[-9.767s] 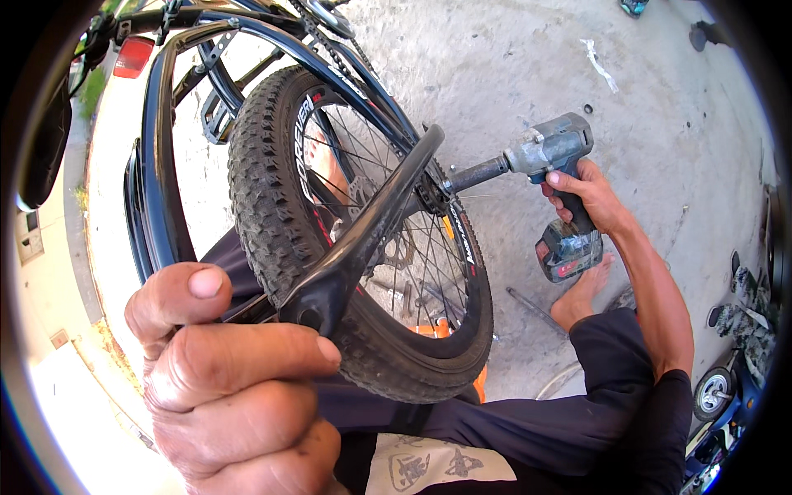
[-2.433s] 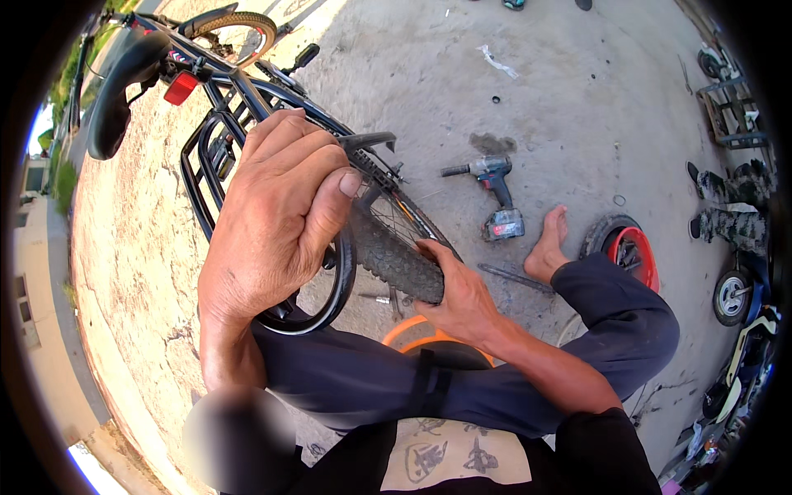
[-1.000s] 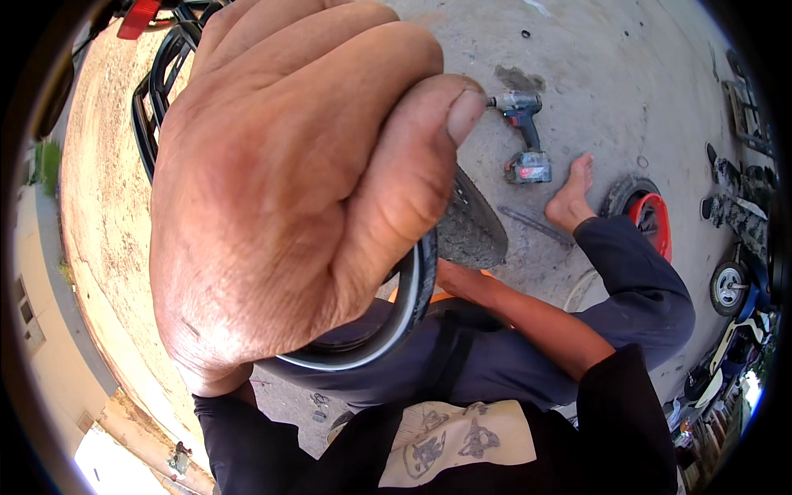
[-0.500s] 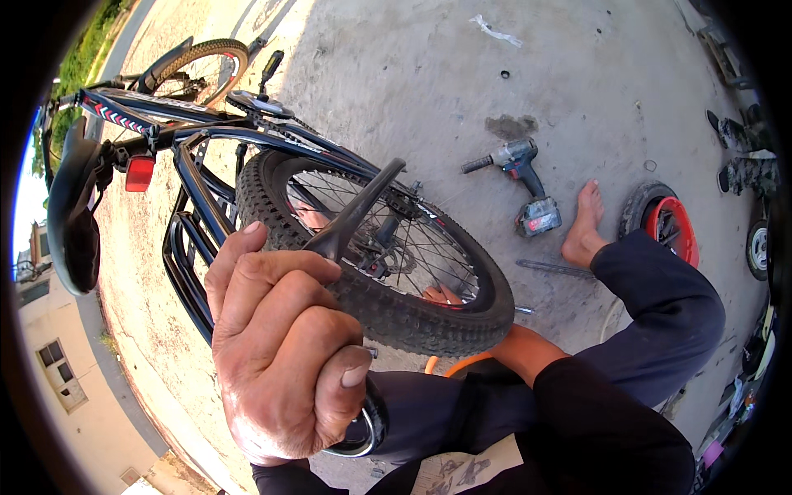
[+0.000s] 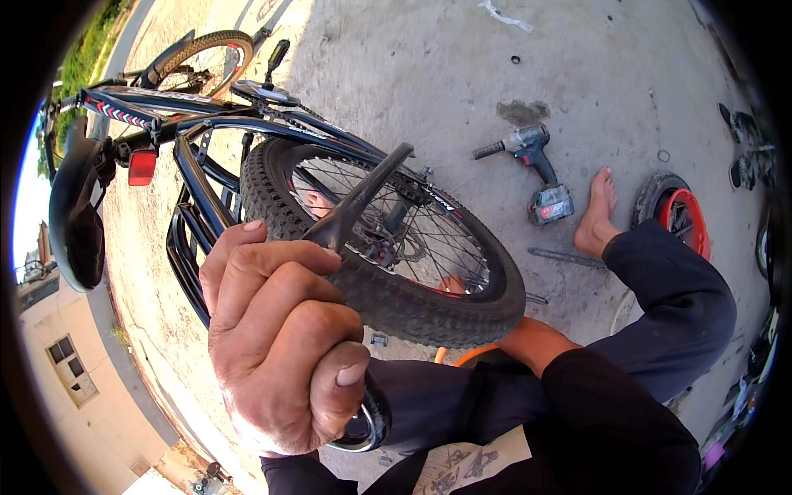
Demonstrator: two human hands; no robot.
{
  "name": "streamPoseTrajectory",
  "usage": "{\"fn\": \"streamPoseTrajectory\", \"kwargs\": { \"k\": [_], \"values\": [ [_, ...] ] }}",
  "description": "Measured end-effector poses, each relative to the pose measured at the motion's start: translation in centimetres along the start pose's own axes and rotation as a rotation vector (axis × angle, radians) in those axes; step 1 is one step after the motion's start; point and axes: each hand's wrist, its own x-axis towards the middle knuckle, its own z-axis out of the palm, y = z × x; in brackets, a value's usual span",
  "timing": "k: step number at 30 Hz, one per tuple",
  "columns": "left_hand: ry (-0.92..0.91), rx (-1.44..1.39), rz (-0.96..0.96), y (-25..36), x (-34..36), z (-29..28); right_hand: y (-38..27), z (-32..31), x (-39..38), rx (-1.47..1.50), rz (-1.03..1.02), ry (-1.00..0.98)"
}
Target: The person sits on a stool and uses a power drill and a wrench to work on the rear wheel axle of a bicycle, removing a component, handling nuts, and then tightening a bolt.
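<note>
My left hand (image 5: 285,338) is closed on a dark bent bar (image 5: 356,198) that crosses the tilted bicycle's rear wheel (image 5: 429,318); part of a black ring shows behind that hand. My right hand (image 5: 452,285) reaches under the wheel, its fingers showing through the spokes as they curl round the tire, the rest hidden. The black bicycle frame (image 5: 214,124), with a red reflector (image 5: 141,167), extends away to the upper left. A cordless impact driver (image 5: 544,177) lies on the concrete to the right of the wheel.
My bare right foot (image 5: 596,214) is beside a long metal bar (image 5: 565,257). A small red-rimmed wheel (image 5: 697,223) lies further right. An orange ring (image 5: 470,355) is under the tire. Camouflage shoes or cloth (image 5: 747,148) and vehicles line the right edge; a building (image 5: 62,355) stands left.
The impact driver, in my right hand earlier, now lies on the ground. Over the last second my left hand appears lower and farther from the camera, uncovering the wheel and frame.
</note>
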Motion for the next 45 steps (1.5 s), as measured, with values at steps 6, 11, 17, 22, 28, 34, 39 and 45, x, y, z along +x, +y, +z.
{"fn": "streamPoseTrajectory", "kwargs": {
  "k": [6, 11, 17, 22, 28, 34, 39, 45],
  "values": [
    [-0.037, 0.004, 0.076, -0.4, -0.1, -0.8, -0.2, 0.1, 0.2, -0.006, 0.010, -0.016],
    [-0.052, 0.007, 0.080, -0.2, 0.3, -0.5, 0.5, -0.7, -0.5, -0.018, 0.020, -0.033],
    [-0.038, 0.002, 0.132, -1.0, 0.1, 0.0, 1.4, -1.7, -1.9, -0.111, -0.011, -0.096],
    [-0.063, 0.000, 0.224, -0.2, 1.1, -0.2, 4.2, -6.5, -6.4, -0.340, -0.089, -0.240],
    [0.081, -0.058, 0.191, -0.2, 0.3, 0.4, -4.1, -14.9, -15.6, -0.897, -0.090, -0.659],
    [0.388, 0.078, -0.150, -1.0, 0.0, 0.3, -12.9, -21.8, -23.8, -0.481, -0.094, -0.601],
    [0.406, 0.163, -0.272, -2.0, -0.4, 0.1, -15.3, -24.4, -24.4, -0.039, -0.125, -0.170],
    [0.463, -0.256, -0.372, -3.2, -2.2, -0.2, -12.2, -23.7, -16.7, -0.089, -0.382, 0.101]
  ]
}}
